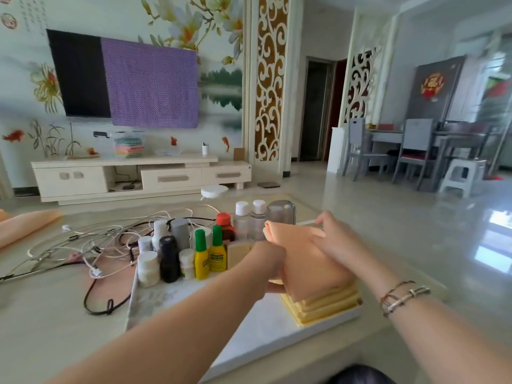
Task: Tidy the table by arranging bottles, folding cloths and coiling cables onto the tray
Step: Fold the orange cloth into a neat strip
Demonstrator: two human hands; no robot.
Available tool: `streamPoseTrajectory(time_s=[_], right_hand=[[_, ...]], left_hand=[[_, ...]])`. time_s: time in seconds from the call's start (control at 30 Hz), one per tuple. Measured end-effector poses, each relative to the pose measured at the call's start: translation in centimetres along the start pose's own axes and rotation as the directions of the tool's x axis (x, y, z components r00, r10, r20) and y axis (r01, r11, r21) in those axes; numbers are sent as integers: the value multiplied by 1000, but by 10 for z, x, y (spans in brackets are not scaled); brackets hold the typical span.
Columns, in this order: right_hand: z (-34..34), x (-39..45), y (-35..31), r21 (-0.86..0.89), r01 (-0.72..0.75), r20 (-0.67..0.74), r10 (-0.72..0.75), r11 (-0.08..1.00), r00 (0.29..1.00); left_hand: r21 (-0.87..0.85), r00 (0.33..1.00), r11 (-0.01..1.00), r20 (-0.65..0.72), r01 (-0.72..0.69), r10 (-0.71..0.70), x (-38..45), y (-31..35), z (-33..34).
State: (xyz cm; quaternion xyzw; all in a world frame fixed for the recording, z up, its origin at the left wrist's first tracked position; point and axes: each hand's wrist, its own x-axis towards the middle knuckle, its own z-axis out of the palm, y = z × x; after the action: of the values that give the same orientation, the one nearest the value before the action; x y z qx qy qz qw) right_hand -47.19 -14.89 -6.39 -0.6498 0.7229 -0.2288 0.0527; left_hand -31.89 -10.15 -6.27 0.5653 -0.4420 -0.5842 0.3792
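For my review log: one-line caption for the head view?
Both hands lay a peach cloth onto the tray's folded stack; cables lie uncoiled.

One tray (194, 322) holds about thirteen bottles (169, 259): two yellow ones with green caps, two clear ones with white caps, one red-capped, one black, several white or grey. Roughly five folded cloths (321, 303) are stacked. A tangle of cables (91, 245) cannot be counted. Two hands appear.

We see bare tray (266, 322) floor near us, open to approach. Bottles (177, 256) crowd its far-left; cables (91, 245) sprawl leftward on the table (41, 314)
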Motion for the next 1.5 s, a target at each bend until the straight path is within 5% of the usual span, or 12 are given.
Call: streamPoseTrajectory(time_s=[0.13,0.27,0.43,0.63,0.8,1.1,1.33,1.5], right_hand=[[10,-16,-9,-465,170,-158,-270,869,950],[17,-24,-18,-190,405,23,-408,894,913],[49,-35,1,-205,373,348,-289,905,892],[43,-42,-3,-243,362,364,-261,900,894],[26,-54,-38,-179,422,123,-405,889,906],[39,-85,-187,-36,683,120,-675,730,728],[94,-115,-303,17,826,195,-812,563,550],[137,-132,-363,-8,864,281,-828,503,485]], left_hand=[[-35,996,996,7,86,-85,1,-9,-3],[-77,993,991,40,111,-108,3,-12,-7],[-62,986,987,86,148,-143,1,-19,-14],[-55,991,992,82,110,-105,-9,-17,-43],[-36,997,998,49,60,-58,-26,-15,-86],[-40,980,998,-195,-54,45,-68,-34,-206],[89,854,982,-484,-166,189,-122,-82,-360],[518,521,851,-703,-90,483,-143,-98,-457]])
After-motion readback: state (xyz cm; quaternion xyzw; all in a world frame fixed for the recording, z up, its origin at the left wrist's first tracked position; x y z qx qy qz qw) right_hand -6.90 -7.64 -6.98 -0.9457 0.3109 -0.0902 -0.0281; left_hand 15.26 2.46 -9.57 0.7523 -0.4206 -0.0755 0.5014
